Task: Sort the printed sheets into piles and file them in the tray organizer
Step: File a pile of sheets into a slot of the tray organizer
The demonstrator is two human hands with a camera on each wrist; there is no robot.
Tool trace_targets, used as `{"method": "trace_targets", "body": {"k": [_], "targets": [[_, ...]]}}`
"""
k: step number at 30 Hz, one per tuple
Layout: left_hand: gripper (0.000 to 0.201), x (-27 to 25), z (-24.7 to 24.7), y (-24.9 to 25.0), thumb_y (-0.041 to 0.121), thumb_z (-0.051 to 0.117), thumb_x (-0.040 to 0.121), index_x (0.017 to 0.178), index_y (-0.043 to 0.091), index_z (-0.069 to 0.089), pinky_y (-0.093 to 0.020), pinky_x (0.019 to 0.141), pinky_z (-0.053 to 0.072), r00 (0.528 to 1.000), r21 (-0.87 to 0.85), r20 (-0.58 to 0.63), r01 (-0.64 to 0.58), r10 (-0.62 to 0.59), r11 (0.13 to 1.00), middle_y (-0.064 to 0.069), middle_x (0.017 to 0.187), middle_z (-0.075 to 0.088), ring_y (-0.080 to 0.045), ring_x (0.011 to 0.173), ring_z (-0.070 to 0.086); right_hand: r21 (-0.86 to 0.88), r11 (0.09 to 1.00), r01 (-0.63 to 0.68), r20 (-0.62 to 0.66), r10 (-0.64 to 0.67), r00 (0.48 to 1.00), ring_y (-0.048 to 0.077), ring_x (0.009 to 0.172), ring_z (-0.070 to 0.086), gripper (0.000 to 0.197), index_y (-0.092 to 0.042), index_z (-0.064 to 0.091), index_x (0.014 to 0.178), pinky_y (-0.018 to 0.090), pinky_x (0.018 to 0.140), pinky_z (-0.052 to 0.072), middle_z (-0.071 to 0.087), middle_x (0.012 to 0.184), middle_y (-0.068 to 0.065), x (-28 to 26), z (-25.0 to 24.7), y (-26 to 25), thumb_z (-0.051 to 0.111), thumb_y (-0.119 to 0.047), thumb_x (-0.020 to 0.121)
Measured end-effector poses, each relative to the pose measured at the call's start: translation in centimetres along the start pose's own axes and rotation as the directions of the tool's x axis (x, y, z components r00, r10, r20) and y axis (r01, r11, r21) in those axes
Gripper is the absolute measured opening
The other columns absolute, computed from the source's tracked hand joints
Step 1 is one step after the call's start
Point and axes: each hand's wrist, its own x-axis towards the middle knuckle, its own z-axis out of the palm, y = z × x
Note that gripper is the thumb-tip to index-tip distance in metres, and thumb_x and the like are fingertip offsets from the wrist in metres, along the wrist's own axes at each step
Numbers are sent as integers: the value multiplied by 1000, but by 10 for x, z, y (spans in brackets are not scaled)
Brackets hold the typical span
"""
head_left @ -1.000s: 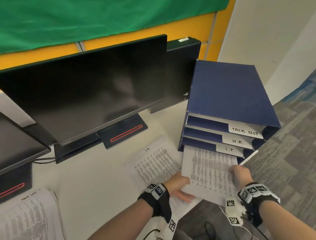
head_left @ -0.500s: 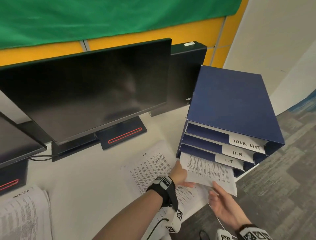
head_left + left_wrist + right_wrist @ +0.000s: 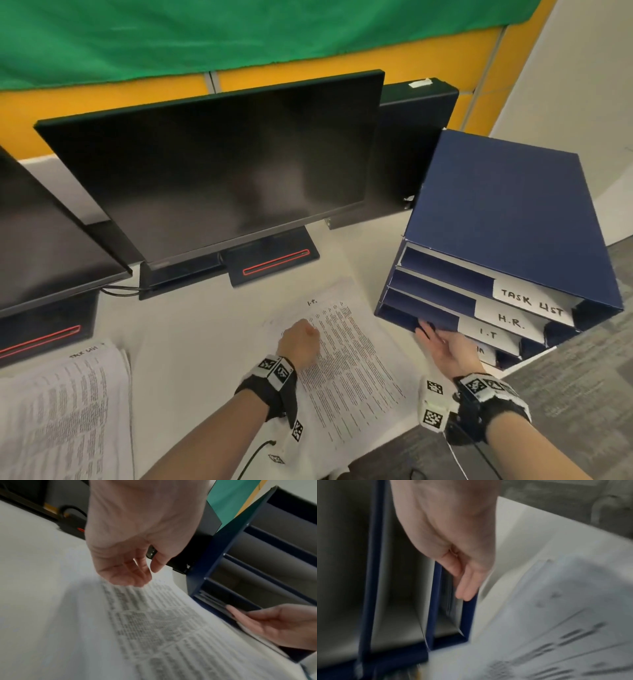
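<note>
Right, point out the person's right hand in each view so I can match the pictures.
Head: right hand lower right, fingers straight at the front of the blue tray organizer's bottom slot.
Left wrist: right hand at the right edge, fingertips in that slot.
Right wrist: right hand top centre, fingers pointing down into the slot.
Shared landmark: the blue tray organizer.

The print on the printed sheets (image 3: 346,370) is too blurred to read, and the tray organizer (image 3: 435,601) slots show smeared.
</note>
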Motion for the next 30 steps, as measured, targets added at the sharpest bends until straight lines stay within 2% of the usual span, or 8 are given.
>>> {"method": "trace_targets", "body": {"k": [3, 6, 9, 16, 21, 24, 27, 30], "targets": [[40, 4, -17, -24, 35, 31, 96, 103, 8, 60, -30, 80, 44, 995, 266, -90, 73, -50, 961, -10, 108, 65, -28, 98, 61, -414, 906, 90, -131, -157, 979, 24, 88, 64, 21, -2, 62, 105, 35, 84, 51, 65, 95, 11, -11, 21, 12, 49, 2, 90], [59, 5, -25, -41, 46, 20, 97, 117, 8, 60, -32, 90, 45, 986, 441, -21, 155, -163, 884, -10, 118, 63, -27, 106, 60, -876, 471, 109, -21, -261, 965, 28, 104, 56, 22, -17, 64, 104, 43, 96, 43, 62, 111, 8, -22, 44, 28, 45, -20, 93], [64, 8, -23, -42, 49, 18, 98, 127, 5, 55, -32, 98, 45, 967, 418, 33, 218, -254, 882, -14, 128, 59, -29, 114, 58, -951, 301, 74, 25, -164, 986, 29, 112, 51, 35, -18, 53, 120, 41, 98, 38, 58, 120, 7, -25, 67, 32, 37, -36, 94], [34, 4, -30, -33, 29, 50, 86, 99, -1, 56, -32, 77, 55, 937, 127, 117, 314, -328, 941, -20, 103, 67, -33, 95, 67, -909, 391, -147, -130, 71, 989, 36, 124, 41, 52, -8, 29, 139, 42, 103, 37, 33, 140, 18, -30, 109, 27, 41, -25, 91], [21, 2, -33, -40, 20, 50, 86, 77, 0, 52, -34, 75, 58, 945, 91, 134, 290, -300, 953, -16, 81, 66, -34, 89, 69, -792, 599, -119, -62, 115, 991, 33, 124, 47, 50, -6, 24, 143, 37, 102, 39, 46, 137, 16, -37, 116, 29, 35, -9, 95], [35, 0, -36, -43, 27, 48, 89, 103, -4, 54, -35, 72, 59, 946, 92, 103, 299, -308, 950, -16, 83, 66, -33, 83, 70, -764, 643, 49, 97, 39, 994, 30, 120, 50, 45, -12, 41, 135, 36, 100, 41, 51, 133, 10, -48, 117, 28, 37, -2, 91], [72, 5, -43, -51, 57, 37, 89, 134, 2, 32, -30, 57, 57, 955, 68, 34, 291, -294, 954, -20, 108, 65, -30, 68, 69, -638, 744, 198, 274, -20, 961, 23, 100, 64, 32, -14, 56, 113, 33, 85, 52, 64, 117, 10, -65, 116, 11, 44, 2, 88], [72, 13, -55, -53, 66, 38, 86, 133, 11, 36, -37, 78, 54, 989, -334, 20, 146, -148, 931, -11, 122, 59, -25, 92, 64, -457, 874, 165, 350, 6, 937, 28, 95, 69, 28, -16, 58, 111, 43, 84, 56, 69, 108, 10, -77, 116, -14, 48, 0, 91]]}}
